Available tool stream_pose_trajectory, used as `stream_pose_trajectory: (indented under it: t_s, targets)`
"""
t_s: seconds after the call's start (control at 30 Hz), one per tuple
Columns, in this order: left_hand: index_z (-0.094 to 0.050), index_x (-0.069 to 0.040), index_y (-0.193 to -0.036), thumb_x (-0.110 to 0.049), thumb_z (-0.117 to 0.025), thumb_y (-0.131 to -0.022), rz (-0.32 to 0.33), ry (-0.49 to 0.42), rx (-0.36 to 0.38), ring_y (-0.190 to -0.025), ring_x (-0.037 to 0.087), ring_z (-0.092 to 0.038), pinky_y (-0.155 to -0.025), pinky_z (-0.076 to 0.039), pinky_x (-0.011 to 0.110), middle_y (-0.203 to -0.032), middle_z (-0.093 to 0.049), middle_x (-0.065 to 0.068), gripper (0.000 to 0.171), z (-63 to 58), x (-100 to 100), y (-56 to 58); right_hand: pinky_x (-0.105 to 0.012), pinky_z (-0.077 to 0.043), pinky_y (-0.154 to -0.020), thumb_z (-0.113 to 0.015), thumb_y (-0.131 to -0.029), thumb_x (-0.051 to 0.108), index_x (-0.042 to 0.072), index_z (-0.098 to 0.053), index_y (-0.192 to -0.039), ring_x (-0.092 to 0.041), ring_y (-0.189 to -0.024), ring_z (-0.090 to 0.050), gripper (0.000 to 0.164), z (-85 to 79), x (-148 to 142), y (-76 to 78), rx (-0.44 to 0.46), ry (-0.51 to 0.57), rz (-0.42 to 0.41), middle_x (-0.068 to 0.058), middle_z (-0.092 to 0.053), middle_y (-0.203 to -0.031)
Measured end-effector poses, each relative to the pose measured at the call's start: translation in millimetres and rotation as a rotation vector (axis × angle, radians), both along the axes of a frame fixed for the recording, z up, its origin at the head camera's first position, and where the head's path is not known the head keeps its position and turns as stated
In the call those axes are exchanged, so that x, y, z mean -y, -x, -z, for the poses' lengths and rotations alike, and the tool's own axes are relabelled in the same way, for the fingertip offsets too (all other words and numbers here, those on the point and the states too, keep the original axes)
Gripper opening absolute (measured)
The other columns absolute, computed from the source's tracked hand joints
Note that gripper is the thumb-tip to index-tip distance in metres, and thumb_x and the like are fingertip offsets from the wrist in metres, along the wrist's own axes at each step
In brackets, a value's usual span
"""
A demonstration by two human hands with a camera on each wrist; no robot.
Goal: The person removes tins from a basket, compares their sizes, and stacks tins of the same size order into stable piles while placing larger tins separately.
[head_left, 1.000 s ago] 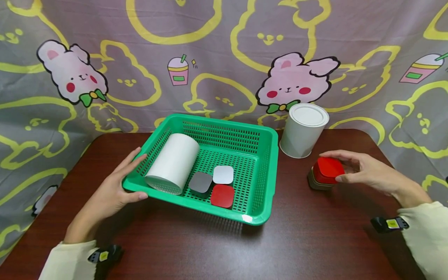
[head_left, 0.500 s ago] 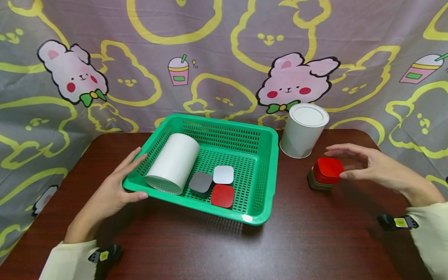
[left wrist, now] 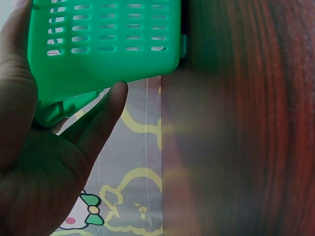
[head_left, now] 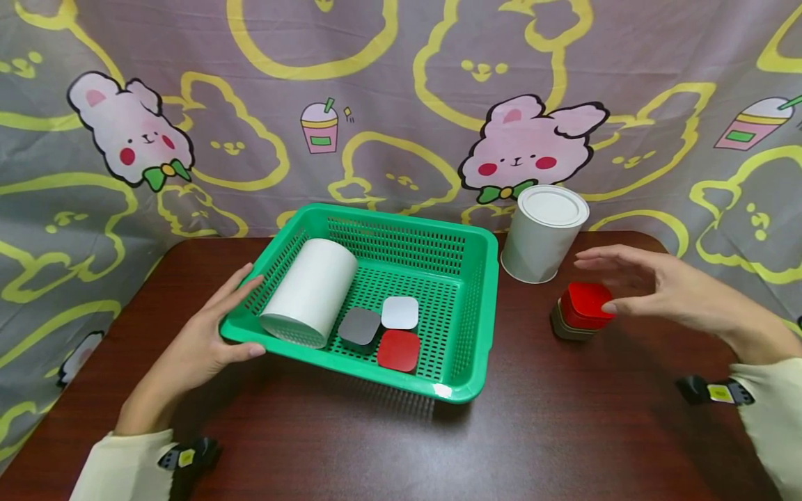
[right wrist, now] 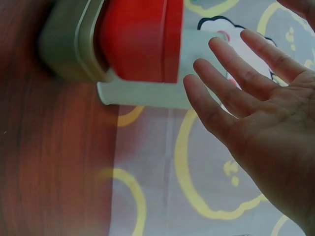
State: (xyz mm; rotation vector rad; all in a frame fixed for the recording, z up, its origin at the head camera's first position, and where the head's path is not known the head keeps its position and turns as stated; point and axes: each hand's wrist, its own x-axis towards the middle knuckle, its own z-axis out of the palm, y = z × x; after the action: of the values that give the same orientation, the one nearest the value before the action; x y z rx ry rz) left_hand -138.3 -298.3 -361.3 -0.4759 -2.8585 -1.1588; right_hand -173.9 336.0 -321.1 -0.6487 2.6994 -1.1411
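Right hand (head_left: 677,296), fingers wide just off the red box (head_left: 585,299), toward the table (head_left: 532,431)'s right edge: placing or picking, hard to say! Left hand (head_left: 194,341), fingers extended, steadies the basket (head_left: 490,292)'s near-left corner. Next, I'd judge, calls for a level lift or clean clearance.

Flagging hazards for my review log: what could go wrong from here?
The red container sits on or in the olive container; the nearby right hand might knock it askew. The white cylinder lies on its side in the green basket; it could roll against the gray container if the left hand tilts the basket.
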Motion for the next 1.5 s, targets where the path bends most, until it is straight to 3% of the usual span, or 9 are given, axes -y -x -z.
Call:
stream_pose_trajectory:
  t_s: [0.37,0.6,0.83,1.03,1.27,1.5]
  targets:
    - [-0.034,-0.02,-0.165,-0.02,-0.09,-0.084,0.004,-0.012,0.003,-0.154,0.045,-0.021,-0.095,-0.024,-0.001,-0.177,-0.013,0.002,0.099,-0.1,0,0.4,-0.013,-0.048,-0.094,-0.081,-0.089,0.006,0.023,-0.055,-0.15,0.004,-0.124,-0.059,0.067,-25.5,26,0.8,0.02,-0.012,-0.044,0.012,-0.062,-0.144]
    - [-0.033,-0.019,-0.166,-0.019,-0.09,-0.084,0.005,-0.019,0.006,-0.155,0.045,-0.02,-0.095,-0.025,-0.001,-0.177,-0.012,0.001,0.1,0.7,0,-0.3,-0.016,-0.051,-0.096,-0.082,-0.091,0.015,0.035,-0.056,-0.147,0.0,-0.123,-0.063,0.065,-44.5,54,-2.0,0.042,-0.039,-0.071,0.011,-0.06,-0.146]
    - [-0.034,-0.018,-0.165,-0.02,-0.09,-0.083,0.004,-0.013,0.006,-0.154,0.046,-0.021,-0.094,-0.025,-0.001,-0.177,-0.013,0.002,0.1,0.8,0,0.2,-0.023,-0.054,-0.095,-0.083,-0.092,0.021,0.036,-0.058,-0.145,-0.02,-0.125,-0.066,0.061,-60.4,86,-0.1,0.057,-0.04,-0.147,0.013,-0.058,-0.148]
    - [-0.034,-0.018,-0.165,-0.019,-0.09,-0.083,0.01,-0.02,-0.001,-0.153,0.046,-0.022,-0.094,-0.025,-0.002,-0.177,-0.013,0.004,0.099,1.1,0,0.4,-0.026,-0.054,-0.098,-0.078,-0.094,0.015,0.025,-0.055,-0.15,-0.036,-0.135,-0.058,0.061,-66.5,106,11.2,0.11,0.027,-0.258,0.004,-0.053,-0.154]
    - [-0.034,-0.017,-0.165,-0.018,-0.09,-0.083,0.013,-0.027,-0.001,-0.153,0.046,-0.022,-0.094,-0.026,-0.002,-0.177,-0.013,0.003,0.099,1.4,0,0.1,-0.028,-0.053,-0.103,-0.076,-0.094,0.012,0.02,-0.056,-0.149,-0.03,-0.138,-0.055,0.059,-65.9,126,27.3,0.156,0.061,-0.355,0.002,-0.054,-0.155]
    - [-0.035,-0.017,-0.165,-0.018,-0.09,-0.083,0.011,-0.032,-0.001,-0.153,0.046,-0.022,-0.095,-0.026,-0.002,-0.177,-0.013,0.003,0.099,1.8,0,-0.1,-0.043,-0.05,-0.111,-0.078,-0.092,0.008,0.01,-0.052,-0.151,-0.024,-0.144,-0.051,0.065,-64.1,143,45.7,0.211,0.082,-0.458,-0.004,-0.055,-0.154]
